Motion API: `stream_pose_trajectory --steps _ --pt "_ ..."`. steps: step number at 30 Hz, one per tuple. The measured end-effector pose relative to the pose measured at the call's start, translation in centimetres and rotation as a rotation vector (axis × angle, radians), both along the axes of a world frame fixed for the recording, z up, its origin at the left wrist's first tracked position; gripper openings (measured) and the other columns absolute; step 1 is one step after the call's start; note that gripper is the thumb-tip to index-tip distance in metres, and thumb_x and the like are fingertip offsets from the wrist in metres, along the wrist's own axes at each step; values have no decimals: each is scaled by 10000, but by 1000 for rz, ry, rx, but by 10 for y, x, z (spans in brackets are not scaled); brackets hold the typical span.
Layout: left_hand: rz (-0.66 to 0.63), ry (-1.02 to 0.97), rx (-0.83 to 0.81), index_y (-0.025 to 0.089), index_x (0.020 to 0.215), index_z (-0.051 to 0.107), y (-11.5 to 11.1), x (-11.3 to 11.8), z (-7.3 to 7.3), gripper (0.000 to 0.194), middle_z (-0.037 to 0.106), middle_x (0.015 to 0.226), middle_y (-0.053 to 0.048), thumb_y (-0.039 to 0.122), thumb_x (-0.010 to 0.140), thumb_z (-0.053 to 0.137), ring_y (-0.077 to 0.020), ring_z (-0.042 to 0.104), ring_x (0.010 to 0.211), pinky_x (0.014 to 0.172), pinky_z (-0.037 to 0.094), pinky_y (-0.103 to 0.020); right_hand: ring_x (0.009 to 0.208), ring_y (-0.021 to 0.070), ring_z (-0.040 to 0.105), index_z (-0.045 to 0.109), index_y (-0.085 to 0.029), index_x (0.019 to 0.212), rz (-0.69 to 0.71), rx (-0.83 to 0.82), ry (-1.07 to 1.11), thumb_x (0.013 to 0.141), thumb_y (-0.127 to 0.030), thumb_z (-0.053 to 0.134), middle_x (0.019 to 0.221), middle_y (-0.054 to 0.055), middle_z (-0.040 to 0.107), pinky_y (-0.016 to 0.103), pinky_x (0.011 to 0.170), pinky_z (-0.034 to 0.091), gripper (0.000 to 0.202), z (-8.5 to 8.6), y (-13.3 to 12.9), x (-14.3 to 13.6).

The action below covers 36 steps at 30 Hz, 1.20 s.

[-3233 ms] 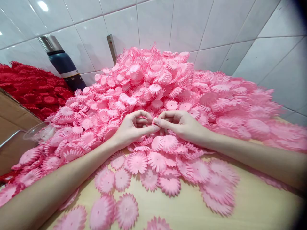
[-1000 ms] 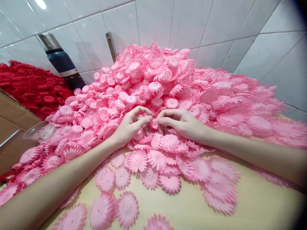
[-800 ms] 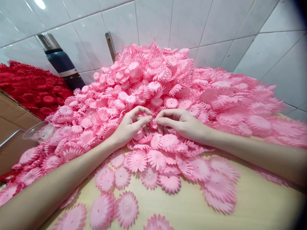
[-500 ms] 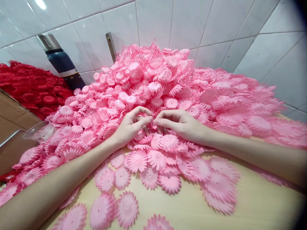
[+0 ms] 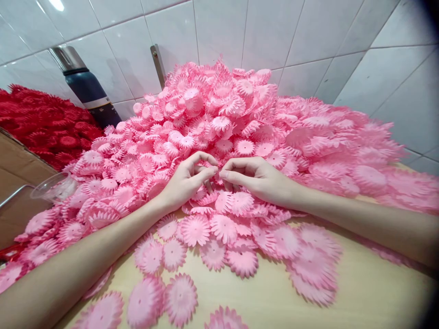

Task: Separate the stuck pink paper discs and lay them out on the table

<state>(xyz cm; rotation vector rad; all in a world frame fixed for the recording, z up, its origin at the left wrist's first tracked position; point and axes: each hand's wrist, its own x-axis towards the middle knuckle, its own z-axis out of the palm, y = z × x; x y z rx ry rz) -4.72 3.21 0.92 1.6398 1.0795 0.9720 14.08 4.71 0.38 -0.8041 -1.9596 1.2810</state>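
My left hand point(image 5: 190, 177) and my right hand point(image 5: 252, 176) meet fingertip to fingertip just in front of a big heap of pink flower-shaped petal discs point(image 5: 219, 103). Thumb and forefinger of each hand are pinched together. Whatever lies in the pinches, if anything, is too small to make out. Right below the hands, pink petal discs point(image 5: 224, 228) with notched edges and a small centre hole overlap on the table. Nearer to me several more lie loose, among them a single round disc point(image 5: 181, 299).
A dark blue bottle point(image 5: 87, 89) with a steel cap leans at the back left beside a red petal heap point(image 5: 44, 123). A clear plastic cup point(image 5: 55, 186) and a cardboard box point(image 5: 20, 169) are at left. Behind the heap rises a tiled wall point(image 5: 270, 32); the wooden table point(image 5: 270, 297) shows in front.
The hands hold almost the same pose, fingertips still close together. The whole view has shifted very slightly; the petal discs have not visibly moved.
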Motion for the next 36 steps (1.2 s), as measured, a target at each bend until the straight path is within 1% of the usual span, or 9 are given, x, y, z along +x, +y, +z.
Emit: stream_pose_trajectory --steps 7,10,14,20,36 --pt "-10 12 10 188 936 509 0 1 0 188 535 593 49 337 847 582 -57 440 442 466 359 -183 626 112 491 607 -159 745 -10 5 -3 867 -344 548 699 7 577 256 584 393 230 1 -1 0" --pt "-7 17 13 185 935 508 0 1 0 188 541 588 45 333 847 582 -64 451 457 464 358 -181 632 114 496 610 -158 743 -8 3 -3 856 -352 564 701 8 584 257 589 397 229 2 -2 -1" --pt "-7 26 20 187 939 508 0 1 0 179 527 592 46 330 854 574 -67 451 479 474 360 -181 632 111 488 606 -155 755 -5 6 -7 874 -344 545 707 9 579 259 587 390 232 2 -2 -1" --pt "-11 32 29 190 940 514 0 0 -1 180 497 574 55 338 856 573 -63 425 454 465 339 -187 629 113 489 604 -159 758 -1 15 -7 876 -344 544 705 6 573 253 582 388 226 2 -2 0" --pt "-10 48 42 189 941 498 -1 1 -1 173 496 580 55 333 865 558 -62 419 460 465 333 -190 637 113 486 600 -159 749 6 17 -11 860 -346 567 710 4 576 255 587 382 221 2 -2 0"
